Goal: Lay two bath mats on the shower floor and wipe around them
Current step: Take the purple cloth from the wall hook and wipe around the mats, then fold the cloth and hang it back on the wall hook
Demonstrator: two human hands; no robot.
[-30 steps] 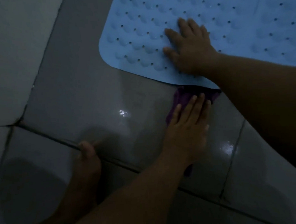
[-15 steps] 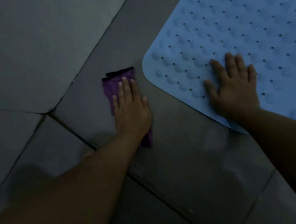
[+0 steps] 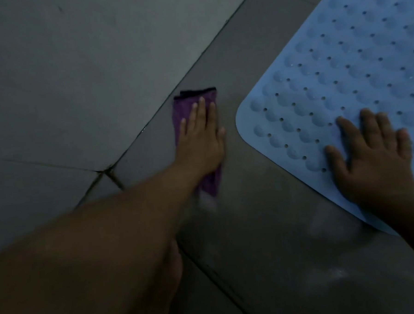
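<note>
A light blue bath mat (image 3: 340, 61) with round bumps and small holes lies flat on the grey tiled floor at the upper right. My right hand (image 3: 374, 157) rests palm down on its near corner, fingers spread. A folded purple cloth (image 3: 184, 110) with a dark edge lies on the floor to the left of the mat. My left hand (image 3: 200, 138) presses flat on the cloth, fingers pointing away from me. Only one mat is in view.
Grey floor tiles (image 3: 264, 225) with dark grout lines fill the view. A lighter grey surface (image 3: 76, 67) rises along the left, meeting the floor at a diagonal seam just left of the cloth. A faint wet sheen shows on the tile below the mat.
My left hand has slid the cloth from under the mat's near edge leftwards and away along the floor to the seam. My right hand stays pressed on the mat's corner.
</note>
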